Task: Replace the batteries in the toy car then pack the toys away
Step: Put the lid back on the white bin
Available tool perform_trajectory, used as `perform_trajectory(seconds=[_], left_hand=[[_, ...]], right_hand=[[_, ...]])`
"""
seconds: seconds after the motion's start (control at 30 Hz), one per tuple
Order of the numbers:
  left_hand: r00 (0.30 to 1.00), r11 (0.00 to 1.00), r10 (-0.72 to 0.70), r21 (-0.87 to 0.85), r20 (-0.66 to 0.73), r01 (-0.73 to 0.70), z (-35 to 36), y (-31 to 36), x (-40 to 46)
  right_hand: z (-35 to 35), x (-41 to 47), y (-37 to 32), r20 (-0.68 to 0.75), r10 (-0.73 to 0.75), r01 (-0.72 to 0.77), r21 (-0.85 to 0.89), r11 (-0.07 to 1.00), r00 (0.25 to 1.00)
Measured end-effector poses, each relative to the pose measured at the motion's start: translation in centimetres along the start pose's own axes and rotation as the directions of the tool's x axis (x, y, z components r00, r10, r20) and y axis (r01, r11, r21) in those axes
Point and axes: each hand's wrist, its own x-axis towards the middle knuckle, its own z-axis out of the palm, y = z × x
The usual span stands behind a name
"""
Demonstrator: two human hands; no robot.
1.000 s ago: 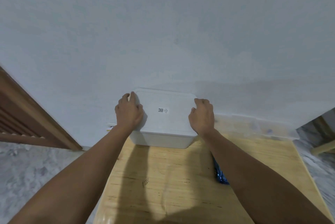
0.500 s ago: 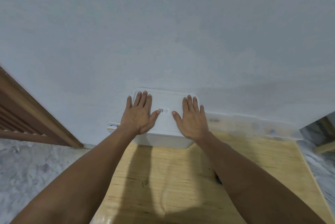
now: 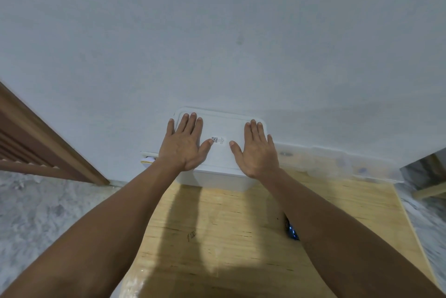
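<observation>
A white plastic box (image 3: 220, 180) with its white lid (image 3: 224, 126) on stands at the far edge of the wooden table, against the wall. A small code label sits in the middle of the lid. My left hand (image 3: 184, 145) lies flat on the lid's left half, fingers straight and spread. My right hand (image 3: 257, 150) lies flat on the lid's right half the same way. The box's contents are hidden. A small blue object (image 3: 291, 232) shows on the table, mostly covered by my right forearm.
The wooden table (image 3: 217, 237) reaches to a pale wall. A clear plastic piece (image 3: 337, 160) lies along the table's back right edge. A small white and yellow item (image 3: 148, 160) peeks out left of the box. A brown door frame (image 3: 36, 148) stands left; grey stone floor surrounds.
Both hands went from gripping the lid's side edges to lying flat on top of it, and have since spread a little further apart. The box has stayed put.
</observation>
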Motion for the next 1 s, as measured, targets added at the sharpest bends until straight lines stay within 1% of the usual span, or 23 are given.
perform_trajectory(seconds=[0.13, 0.2, 0.27, 0.3, 0.37, 0.4, 0.43, 0.5, 0.53, 0.6, 0.67, 0.73, 0.8, 0.87, 0.97, 1.0], left_hand=[[0.999, 1.000, 0.001, -0.020, -0.035, -0.001, 0.3, 0.0, -0.2], [0.999, 0.999, 0.010, -0.031, -0.047, -0.011, 0.2, -0.1, -0.3], [0.999, 0.999, 0.018, -0.045, -0.041, -0.020, 0.4, 0.0, -0.1], [0.999, 0.998, 0.016, -0.053, -0.040, -0.018, 0.5, -0.1, -0.1], [0.998, 0.997, 0.003, -0.083, -0.062, -0.008, 0.4, -0.5, -0.2], [0.993, 0.994, 0.008, -0.107, -0.114, -0.020, 0.4, -0.6, -0.2], [0.978, 0.990, 0.029, -0.128, -0.206, -0.056, 0.4, -0.7, -0.4], [0.906, 0.980, 0.058, -0.149, -0.419, -0.131, 0.4, -0.6, -0.6], [0.871, 0.982, 0.055, -0.130, -0.488, -0.135, 0.5, -0.7, -0.7], [0.851, 0.996, 0.032, -0.054, -0.524, -0.070, 0.4, -0.6, -1.0], [0.837, 0.999, 0.040, 0.014, -0.546, -0.039, 0.2, 0.2, -1.2], [0.817, 0.996, 0.085, 0.034, -0.570, -0.079, 0.0, 1.8, -1.6], [0.787, 0.984, 0.157, 0.026, -0.597, -0.176, -0.1, 3.9, -2.6], [0.749, 0.957, 0.225, -0.005, -0.624, -0.291, 0.0, 6.3, -3.6], [0.702, 0.894, 0.310, -0.055, -0.641, -0.445, 1.3, 9.8, -5.2], [0.696, 0.870, 0.345, -0.064, -0.630, -0.489, 1.9, 11.0, -5.8]], right_hand=[[0.3, 0.0, 0.1, -0.007, 0.000, 0.000, 0.045, 0.999, 1.000], [0.4, -0.2, 0.2, -0.067, -0.002, 0.008, 0.099, 0.995, 0.998], [0.6, 0.1, 0.5, -0.140, 0.029, 0.003, 0.223, 0.975, 0.990], [0.6, 0.0, 0.5, -0.174, 0.064, -0.008, 0.305, 0.952, 0.983], [0.3, -0.5, 0.3, -0.195, 0.167, -0.061, 0.456, 0.888, 0.967], [0.2, -0.8, 0.3, -0.186, 0.209, -0.089, 0.505, 0.859, 0.960], [0.2, -1.1, 0.5, -0.185, 0.225, -0.094, 0.533, 0.841, 0.957], [-0.1, -1.7, 1.3, -0.197, 0.194, -0.056, 0.549, 0.834, 0.961], [-0.4, -1.9, 1.8, -0.202, 0.180, -0.040, 0.550, 0.834, 0.963], [-1.4, -2.6, 3.1, -0.200, 0.181, -0.042, 0.551, 0.833, 0.963], [-2.3, -3.5, 4.8, -0.167, 0.210, -0.086, 0.550, 0.831, 0.963], [-2.9, -4.6, 6.9, -0.102, 0.260, -0.167, 0.537, 0.827, 0.960], [-3.0, -5.6, 9.1, -0.017, 0.299, -0.251, 0.500, 0.829, 0.954], [-2.7, -6.5, 11.1, 0.084, 0.323, -0.327, 0.424, 0.844, 0.943], [-2.3, -8.3, 13.7, 0.241, 0.380, -0.446, 0.358, 0.820, 0.893], [-2.1, -9.0, 14.4, 0.284, 0.394, -0.476, 0.339, 0.811, 0.874]])
